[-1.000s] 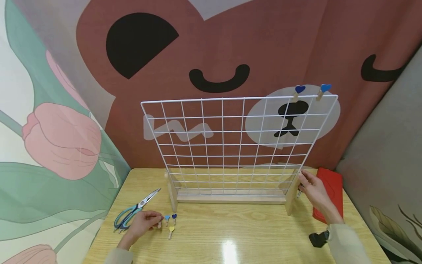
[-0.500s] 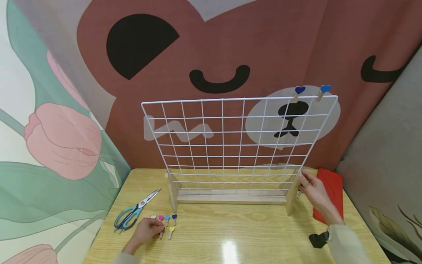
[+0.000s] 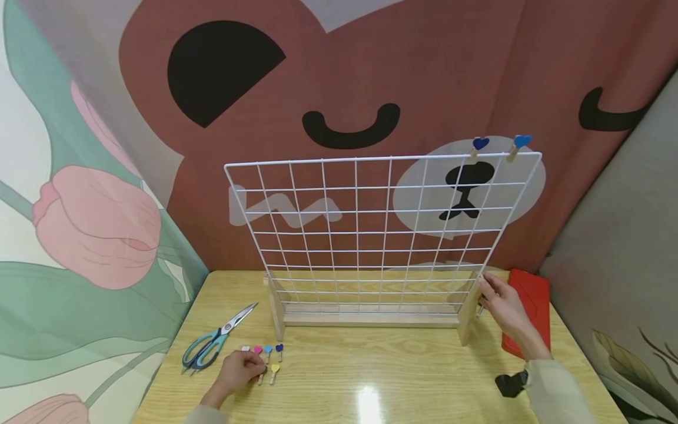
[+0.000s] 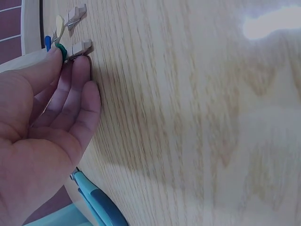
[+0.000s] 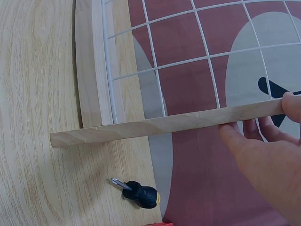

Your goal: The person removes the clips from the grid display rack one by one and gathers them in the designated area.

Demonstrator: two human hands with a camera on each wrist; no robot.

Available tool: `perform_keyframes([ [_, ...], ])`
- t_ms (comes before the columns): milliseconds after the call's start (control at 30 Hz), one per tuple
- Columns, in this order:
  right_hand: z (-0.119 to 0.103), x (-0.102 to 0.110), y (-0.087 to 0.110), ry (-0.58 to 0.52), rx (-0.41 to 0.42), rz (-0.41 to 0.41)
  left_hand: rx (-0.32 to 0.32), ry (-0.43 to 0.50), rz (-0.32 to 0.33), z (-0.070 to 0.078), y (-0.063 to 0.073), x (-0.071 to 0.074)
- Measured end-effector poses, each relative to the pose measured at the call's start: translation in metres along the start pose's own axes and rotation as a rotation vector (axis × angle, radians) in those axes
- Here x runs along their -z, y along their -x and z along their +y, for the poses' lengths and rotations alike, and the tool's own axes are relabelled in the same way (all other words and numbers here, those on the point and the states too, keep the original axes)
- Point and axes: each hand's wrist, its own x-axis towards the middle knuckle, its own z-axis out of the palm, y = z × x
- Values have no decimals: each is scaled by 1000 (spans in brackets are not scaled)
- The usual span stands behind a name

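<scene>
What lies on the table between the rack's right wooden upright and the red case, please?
A stubby dark screwdriver lies between the upright and the red case in the right wrist view; the right hand mostly hides it in the head view.

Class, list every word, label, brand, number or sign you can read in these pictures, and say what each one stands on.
None: no text can be read in any view.
Heart-topped clips: no lettering visible.
Scissors, red object and small screwdriver: no lettering can be made out; any marking is too small or blurred.
Pale zigzag on the backdrop: appears a drawn shape, not readable writing.
</scene>
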Motion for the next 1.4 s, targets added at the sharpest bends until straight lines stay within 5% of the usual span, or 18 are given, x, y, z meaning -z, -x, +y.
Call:
perform_keyframes([
  [500,-1,0,-1,5,-4,3,29,8,43,-2,0,-5],
  [733,-2,1,0,10,-2,6,45,-92,70,0,1,1],
  [900,-2,0,1,13,-3,12,2,-107,53,4,-1,9],
  [1067,-3,-1,4,14,-13,15,-64,-23,58,31,-9,20],
  [1400,-4,-1,4,-2,-3,17,-236,85,3,120,-30,42],
])
